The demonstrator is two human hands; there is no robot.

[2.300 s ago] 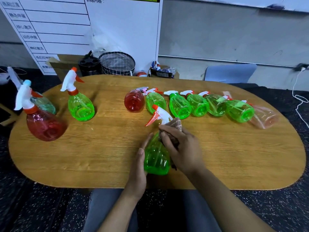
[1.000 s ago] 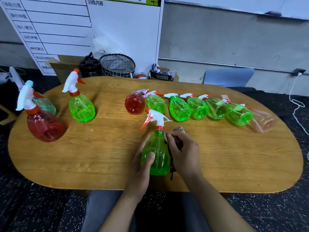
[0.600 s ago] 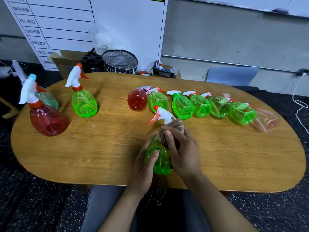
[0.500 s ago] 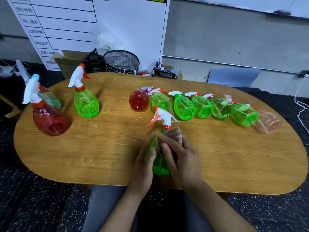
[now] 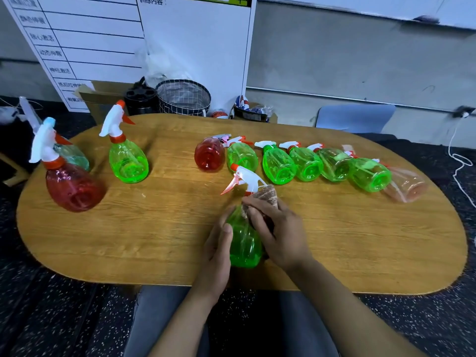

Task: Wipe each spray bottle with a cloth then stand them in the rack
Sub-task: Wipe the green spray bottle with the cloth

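Head view: green spray bottle under wipe at near edge of oval wooden desk.

Left hand holds the bottle's lower body, thumb on its front; right hand presses a brownish cloth against the bottle's shoulder, just below the white trigger head. Bottle is tilted, nozzle pointing left. Behind it lies a row of bottles on their sides: one red, five green, one pale pink. At desk left, standing upright: a red bottle, a teal bottle behind it, and a green bottle.
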